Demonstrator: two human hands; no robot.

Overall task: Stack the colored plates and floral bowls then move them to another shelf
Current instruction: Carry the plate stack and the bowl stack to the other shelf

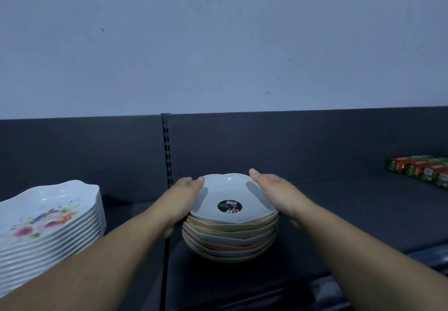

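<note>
A stack of several colored plates (230, 235) in grey, green and orange stands on the dark shelf (351, 213). The top plate is pale grey with a round black sticker in its middle. My left hand (181, 204) presses against the stack's left side with fingers stretched along the rim. My right hand (278, 196) clasps the right side the same way. A stack of several white floral bowls (48, 223) with scalloped edges stands at the left, apart from both hands.
A dark back panel with a slotted upright (167, 155) rises behind the stacks. Red and green boxes (421, 170) lie at the far right of the shelf. A pale wall (218, 43) is above.
</note>
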